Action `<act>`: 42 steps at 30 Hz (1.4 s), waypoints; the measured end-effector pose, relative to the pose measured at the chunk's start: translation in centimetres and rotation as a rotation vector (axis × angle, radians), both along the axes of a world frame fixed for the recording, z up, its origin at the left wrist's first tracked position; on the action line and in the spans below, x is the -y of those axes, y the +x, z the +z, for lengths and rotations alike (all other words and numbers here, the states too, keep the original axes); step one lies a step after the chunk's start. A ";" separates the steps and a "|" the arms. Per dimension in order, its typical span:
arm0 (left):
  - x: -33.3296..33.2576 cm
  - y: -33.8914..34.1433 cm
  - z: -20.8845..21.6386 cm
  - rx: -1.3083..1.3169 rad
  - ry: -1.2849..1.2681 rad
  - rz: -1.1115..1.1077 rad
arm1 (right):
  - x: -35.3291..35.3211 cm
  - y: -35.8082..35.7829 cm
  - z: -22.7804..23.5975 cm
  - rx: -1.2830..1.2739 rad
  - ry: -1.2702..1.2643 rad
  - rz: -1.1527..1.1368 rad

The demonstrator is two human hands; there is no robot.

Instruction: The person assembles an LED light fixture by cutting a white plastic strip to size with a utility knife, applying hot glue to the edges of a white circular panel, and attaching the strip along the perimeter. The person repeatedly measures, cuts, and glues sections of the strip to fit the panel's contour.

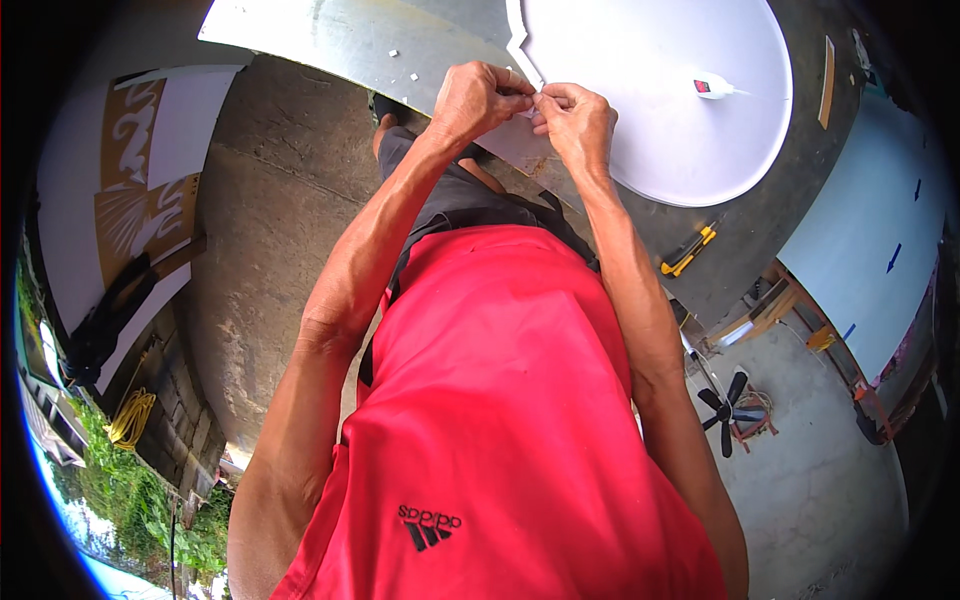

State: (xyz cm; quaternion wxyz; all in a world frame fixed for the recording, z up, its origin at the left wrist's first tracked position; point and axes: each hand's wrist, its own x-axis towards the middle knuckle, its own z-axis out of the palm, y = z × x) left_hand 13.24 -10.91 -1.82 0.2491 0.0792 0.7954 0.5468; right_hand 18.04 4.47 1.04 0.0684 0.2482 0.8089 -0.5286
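Observation:
A narrow white strip (515, 42) with a kinked edge comes down from the top to my fingers, beside a large white rounded panel (640, 140) with a raised rim. My left hand (480, 104) is closed in a pinch at the strip's lower end. Touching it there, my right hand (578, 125) pinches too, with a bit of white between the fingertips. The fingers partly hide what they grip. On the panel, right of my hands, lies a small white squeeze bottle (712, 86) with a thin nozzle and a dark and red label.
Several small white scraps (393, 53) lie on the grey tabletop (340, 40). A yellow utility knife (689, 250) rests near the table's edge. A fan with dark blades (731, 412) stands on the floor at right. Coiled yellow cord (131, 418) hangs at left.

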 end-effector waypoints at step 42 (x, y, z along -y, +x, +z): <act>1.1 -1.6 1.4 0.095 0.030 -0.115 | -0.4 0.4 -1.6 -0.001 -0.094 -0.102</act>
